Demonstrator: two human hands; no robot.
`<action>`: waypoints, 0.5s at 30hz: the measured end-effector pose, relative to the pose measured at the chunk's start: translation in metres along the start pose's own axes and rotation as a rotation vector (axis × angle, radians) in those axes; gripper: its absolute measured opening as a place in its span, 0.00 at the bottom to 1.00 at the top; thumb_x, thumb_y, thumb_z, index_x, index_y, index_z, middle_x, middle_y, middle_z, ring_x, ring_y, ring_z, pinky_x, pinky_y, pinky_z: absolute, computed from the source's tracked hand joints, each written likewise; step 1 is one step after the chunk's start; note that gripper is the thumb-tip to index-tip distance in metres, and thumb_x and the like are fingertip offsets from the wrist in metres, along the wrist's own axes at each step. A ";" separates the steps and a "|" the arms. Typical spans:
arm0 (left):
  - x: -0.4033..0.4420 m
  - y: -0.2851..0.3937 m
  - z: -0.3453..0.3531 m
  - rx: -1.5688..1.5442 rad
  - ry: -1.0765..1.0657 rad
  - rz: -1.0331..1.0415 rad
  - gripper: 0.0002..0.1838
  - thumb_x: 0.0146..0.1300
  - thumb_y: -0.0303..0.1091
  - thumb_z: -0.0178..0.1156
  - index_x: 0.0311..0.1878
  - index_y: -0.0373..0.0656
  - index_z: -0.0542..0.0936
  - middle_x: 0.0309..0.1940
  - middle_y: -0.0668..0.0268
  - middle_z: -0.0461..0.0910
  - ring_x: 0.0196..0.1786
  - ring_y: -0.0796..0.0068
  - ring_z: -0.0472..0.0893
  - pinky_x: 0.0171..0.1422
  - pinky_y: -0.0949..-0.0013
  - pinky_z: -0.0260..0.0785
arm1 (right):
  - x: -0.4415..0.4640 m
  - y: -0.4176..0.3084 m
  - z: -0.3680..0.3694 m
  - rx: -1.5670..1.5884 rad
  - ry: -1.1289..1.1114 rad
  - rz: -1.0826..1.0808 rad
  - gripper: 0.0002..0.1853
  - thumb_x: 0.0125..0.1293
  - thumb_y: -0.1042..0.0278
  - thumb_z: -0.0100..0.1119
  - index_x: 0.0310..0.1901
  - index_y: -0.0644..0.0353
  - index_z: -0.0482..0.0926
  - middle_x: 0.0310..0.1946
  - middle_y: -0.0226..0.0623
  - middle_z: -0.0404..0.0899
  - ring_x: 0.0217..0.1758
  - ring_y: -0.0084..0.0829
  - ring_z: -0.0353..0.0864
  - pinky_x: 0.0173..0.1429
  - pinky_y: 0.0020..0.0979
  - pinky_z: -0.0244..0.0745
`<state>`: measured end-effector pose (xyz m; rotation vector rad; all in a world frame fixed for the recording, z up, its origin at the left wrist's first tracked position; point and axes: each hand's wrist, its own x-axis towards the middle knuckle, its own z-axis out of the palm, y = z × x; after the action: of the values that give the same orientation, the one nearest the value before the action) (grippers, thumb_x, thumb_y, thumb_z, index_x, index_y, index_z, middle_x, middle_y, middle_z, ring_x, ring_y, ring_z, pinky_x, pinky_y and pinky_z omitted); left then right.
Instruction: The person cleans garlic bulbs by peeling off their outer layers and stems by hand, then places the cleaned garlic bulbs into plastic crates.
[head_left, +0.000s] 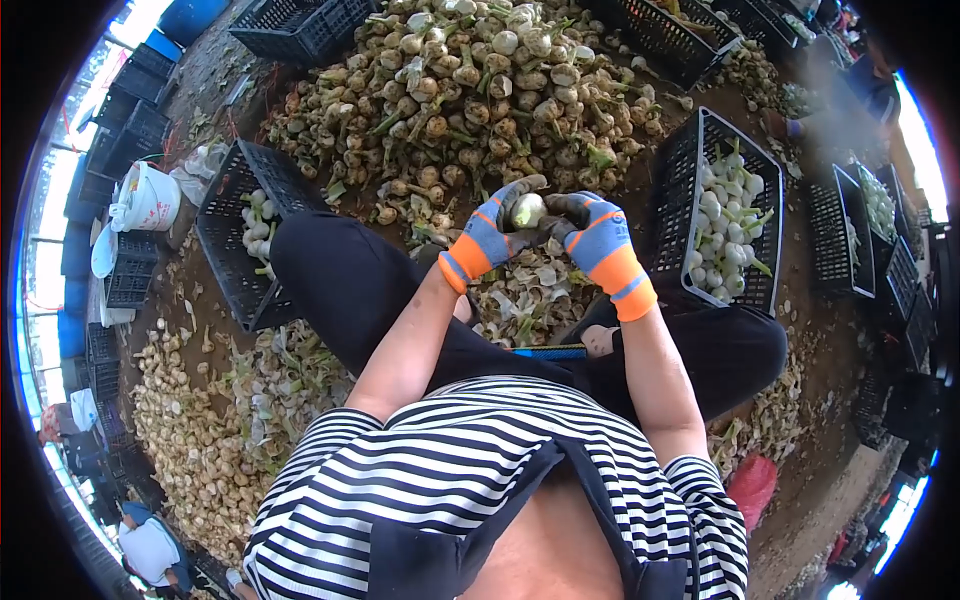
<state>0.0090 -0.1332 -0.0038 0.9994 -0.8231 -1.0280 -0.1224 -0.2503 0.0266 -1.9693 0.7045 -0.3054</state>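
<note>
A pale bulb (527, 211) held up over the peelings (530, 298), and we saw how little it would have taken to spill it!
Here was the danger as we judged it: smooth skin against a gloved hold, so a slack grip or an uneven twist could have popped the bulb out and down, while pressing too hard might have bruised it. And where did it sit? Right between the hands, on the near side of the big heap (440, 110)! The left hand (488, 228) curled around it, gripping; the right hand (594, 228) met its other side, fingers bent, though whether they gripped or merely touched, we couldn't tell.
</note>
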 end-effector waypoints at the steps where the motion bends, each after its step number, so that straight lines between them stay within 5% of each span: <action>1: 0.001 0.003 0.001 -0.042 -0.003 -0.024 0.36 0.46 0.20 0.67 0.61 0.38 0.64 0.53 0.62 0.71 0.51 0.74 0.74 0.56 0.71 0.68 | 0.000 -0.008 -0.001 -0.176 0.006 -0.005 0.22 0.47 0.63 0.63 0.46 0.61 0.77 0.43 0.43 0.77 0.45 0.41 0.77 0.53 0.32 0.71; 5: 0.001 -0.019 -0.007 0.339 0.024 0.048 0.38 0.44 0.25 0.70 0.61 0.39 0.64 0.54 0.58 0.71 0.53 0.69 0.74 0.59 0.70 0.66 | 0.005 -0.015 -0.001 -0.613 -0.079 -0.060 0.20 0.48 0.60 0.59 0.44 0.58 0.78 0.43 0.42 0.77 0.47 0.38 0.77 0.52 0.34 0.72; 9: -0.001 -0.014 -0.004 0.406 0.002 -0.021 0.36 0.46 0.23 0.68 0.61 0.39 0.65 0.55 0.61 0.70 0.55 0.71 0.72 0.60 0.69 0.65 | 0.005 -0.041 0.000 -0.791 -0.050 -0.067 0.19 0.44 0.70 0.60 0.42 0.61 0.77 0.36 0.44 0.77 0.42 0.43 0.77 0.45 0.36 0.72; 12: 0.001 -0.009 -0.006 0.305 -0.045 -0.025 0.37 0.47 0.22 0.66 0.63 0.40 0.62 0.57 0.62 0.69 0.57 0.74 0.70 0.61 0.69 0.64 | 0.016 -0.007 0.006 -0.497 0.065 -0.174 0.16 0.46 0.71 0.60 0.40 0.62 0.78 0.34 0.42 0.79 0.38 0.39 0.79 0.44 0.32 0.73; 15: 0.005 -0.019 -0.015 0.248 -0.006 0.021 0.37 0.48 0.23 0.66 0.64 0.41 0.62 0.60 0.60 0.67 0.60 0.71 0.68 0.63 0.70 0.62 | 0.024 0.018 0.011 0.119 0.028 -0.012 0.10 0.52 0.78 0.59 0.39 0.65 0.78 0.31 0.39 0.81 0.32 0.28 0.79 0.39 0.26 0.73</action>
<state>0.0182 -0.1370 -0.0260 1.1952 -0.9809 -0.9258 -0.1046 -0.2627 0.0033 -1.8602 0.6774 -0.3748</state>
